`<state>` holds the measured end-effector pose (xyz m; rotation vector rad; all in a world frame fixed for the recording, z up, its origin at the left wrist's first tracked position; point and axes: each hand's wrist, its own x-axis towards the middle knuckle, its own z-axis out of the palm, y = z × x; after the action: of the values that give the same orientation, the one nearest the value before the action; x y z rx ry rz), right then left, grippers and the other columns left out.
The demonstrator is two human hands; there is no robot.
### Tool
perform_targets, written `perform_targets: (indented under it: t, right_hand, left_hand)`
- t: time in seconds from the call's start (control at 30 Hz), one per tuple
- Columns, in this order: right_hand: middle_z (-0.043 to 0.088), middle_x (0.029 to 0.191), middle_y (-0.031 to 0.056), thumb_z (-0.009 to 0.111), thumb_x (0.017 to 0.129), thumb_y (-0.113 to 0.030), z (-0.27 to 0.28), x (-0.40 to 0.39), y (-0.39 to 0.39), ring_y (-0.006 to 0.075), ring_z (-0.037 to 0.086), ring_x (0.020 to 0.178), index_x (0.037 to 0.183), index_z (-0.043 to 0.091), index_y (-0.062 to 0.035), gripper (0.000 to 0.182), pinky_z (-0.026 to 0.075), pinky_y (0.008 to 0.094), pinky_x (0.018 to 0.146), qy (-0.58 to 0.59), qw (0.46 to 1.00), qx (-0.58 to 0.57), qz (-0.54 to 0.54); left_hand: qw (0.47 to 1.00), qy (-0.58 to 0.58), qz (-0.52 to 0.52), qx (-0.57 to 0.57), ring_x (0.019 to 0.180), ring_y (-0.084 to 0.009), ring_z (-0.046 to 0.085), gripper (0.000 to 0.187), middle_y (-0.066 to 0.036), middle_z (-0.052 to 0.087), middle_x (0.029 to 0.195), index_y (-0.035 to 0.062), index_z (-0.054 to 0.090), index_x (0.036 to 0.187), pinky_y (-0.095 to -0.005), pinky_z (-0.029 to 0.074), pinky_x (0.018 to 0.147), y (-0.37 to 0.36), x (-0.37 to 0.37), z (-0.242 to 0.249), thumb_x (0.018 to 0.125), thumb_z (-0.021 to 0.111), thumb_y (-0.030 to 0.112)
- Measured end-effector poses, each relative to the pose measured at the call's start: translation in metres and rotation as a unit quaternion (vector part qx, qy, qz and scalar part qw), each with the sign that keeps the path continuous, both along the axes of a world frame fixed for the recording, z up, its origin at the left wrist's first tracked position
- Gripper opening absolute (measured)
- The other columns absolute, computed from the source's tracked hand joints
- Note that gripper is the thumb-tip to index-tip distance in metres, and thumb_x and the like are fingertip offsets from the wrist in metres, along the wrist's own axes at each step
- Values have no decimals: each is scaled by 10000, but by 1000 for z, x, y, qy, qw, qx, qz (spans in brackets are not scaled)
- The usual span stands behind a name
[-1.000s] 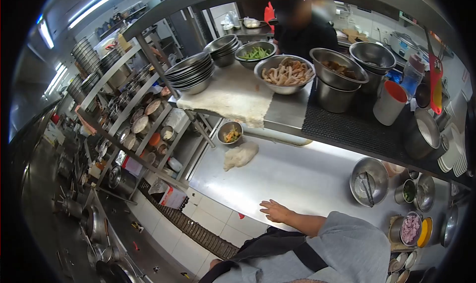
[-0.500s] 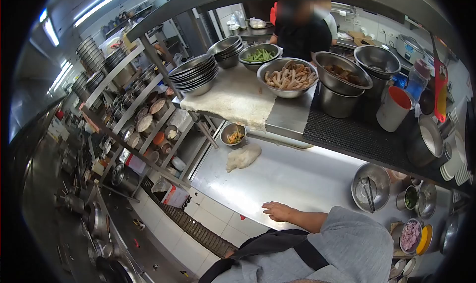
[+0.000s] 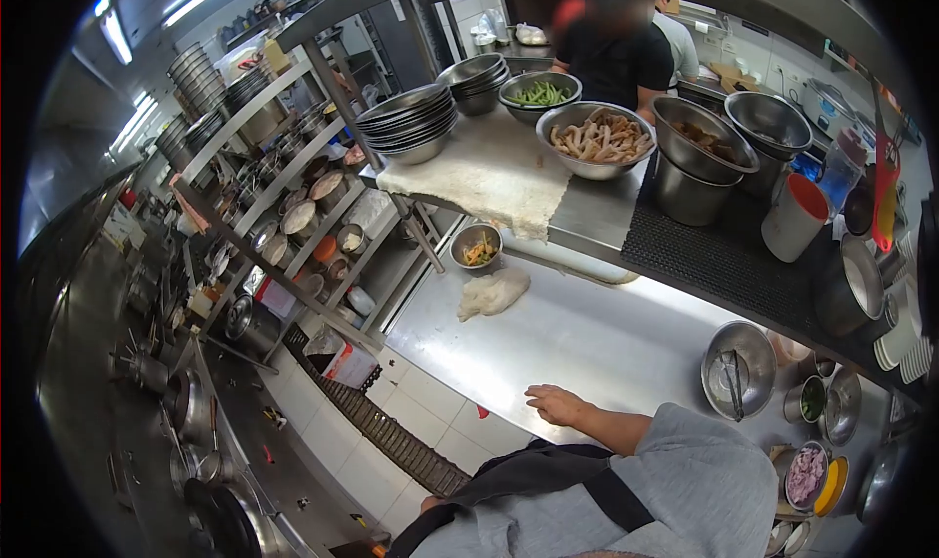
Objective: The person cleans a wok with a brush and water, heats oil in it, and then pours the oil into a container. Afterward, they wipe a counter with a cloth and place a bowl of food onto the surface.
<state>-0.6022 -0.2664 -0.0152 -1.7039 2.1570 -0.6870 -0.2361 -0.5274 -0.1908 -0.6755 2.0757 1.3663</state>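
My right hand (image 3: 556, 404) is over the near edge of the steel worktable (image 3: 597, 343). Its fingers are partly stretched out with nothing in them. Of my left hand (image 3: 428, 503), just a small patch of skin shows beyond the dark apron, and its fingers are hidden. A crumpled whitish cloth (image 3: 494, 295) lies on the table's far left part. Beside it stands a small steel bowl (image 3: 476, 248) with orange and green cut pieces. Toward the right is a larger steel bowl (image 3: 738, 370) with tongs (image 3: 733, 386) resting inside.
Above the table, a shelf carries stacked steel bowls (image 3: 406, 125), a bowl of green beans (image 3: 540, 95) and a bowl of pale strips (image 3: 599, 142). A person in black (image 3: 621, 54) stands behind it. Chopped pink food (image 3: 807, 475) is at lower right; a rack (image 3: 284, 196) stands left.
The whole view has shifted slightly, so the shelf and table appear farther right. My right hand has lifted or curled a little at the table edge. The cloth and bowls keep their places.
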Motion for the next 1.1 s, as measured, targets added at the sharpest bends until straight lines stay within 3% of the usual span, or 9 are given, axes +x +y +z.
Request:
perform_targets:
  t: [0.23,0.4,0.47,0.53,0.6,0.67,0.77,0.93,1.1]
  right_hand:
    - [530,1234,163,529,746,-49,-2,0,-1,298,469,1187,1045,623,-10,316,375,375,1015,12,999,-51,6]
    - [549,1199,159,531,734,-32,-8,-2,-2,295,488,1163,1020,632,-9,304,388,375,999,10,997,-77,0]
    - [550,1198,159,533,735,-33,-7,0,-3,295,489,1163,1019,632,-7,302,390,375,997,13,997,-82,2]
    - [550,1197,160,534,736,-33,-8,1,0,295,490,1163,1019,633,-6,300,393,375,995,15,996,-84,-5]
    - [552,1194,162,542,737,-33,-7,1,0,295,488,1167,1015,635,-3,295,398,375,990,17,996,-89,-10]
    - [551,1195,163,546,736,-32,-3,2,0,296,489,1166,1013,636,-2,293,402,374,987,9,996,-87,-12]
    - [550,1197,164,553,733,-29,-4,5,4,298,492,1163,1013,638,-2,294,407,374,984,8,996,-89,-22]
    - [534,1233,141,536,763,-61,-7,6,23,277,460,1201,1030,640,-16,289,374,363,1016,-12,996,-81,-46]
    - [562,1193,152,546,750,-27,0,5,41,294,496,1166,1013,639,-4,281,405,364,996,-26,991,-111,-65]
  left_hand:
    - [998,-3,34,-46,730,-198,644,318,-78,688,855,30,673,967,-324,509,710,21,-40,43,766,613,269]
    - [986,-11,144,-86,714,-190,640,335,-81,686,846,20,664,985,-329,510,687,9,-93,120,769,620,272]
    - [968,78,214,-109,700,-180,628,313,-93,679,843,25,657,992,-315,504,640,-20,-142,147,801,618,271]
    - [943,222,243,-61,720,-123,610,301,-75,678,852,21,643,1041,-271,485,658,-29,-204,234,858,601,257]
    - [916,338,173,-131,743,-108,608,309,-67,679,860,21,633,1075,-259,482,686,-19,-257,346,859,618,241]
    - [856,472,86,-192,784,-124,621,257,-73,676,908,45,648,1055,-263,491,710,-10,-299,421,840,627,185]
    - [811,556,13,-181,777,-188,638,235,-112,668,902,32,656,1021,-298,500,709,25,-347,510,818,613,142]
    - [776,574,-45,-258,791,-162,621,230,-87,669,907,42,668,1008,-281,483,722,45,-421,551,805,625,143]
    - [775,542,-46,-322,805,-247,643,251,-136,674,906,42,685,956,-327,496,743,57,-490,558,783,629,214]
